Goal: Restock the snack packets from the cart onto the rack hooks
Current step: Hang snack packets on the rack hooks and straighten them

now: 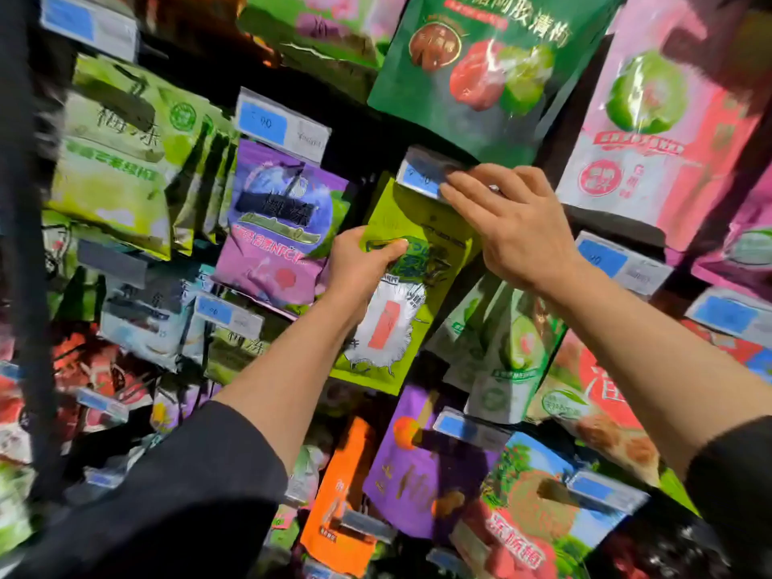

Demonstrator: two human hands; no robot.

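A lime-green snack packet with a white and red label hangs tilted in the middle of the rack. My left hand grips its left edge, thumb across the front. My right hand reaches over the packet's top, fingers on the blue price tag at the tip of the hook. The hook itself is hidden behind the tag and my fingers. The cart is out of view.
Packets crowd the rack on all sides: a purple one to the left, a dark green pouch above, pink pouches at the right, pale green ones below right. A dark upright post stands at the far left.
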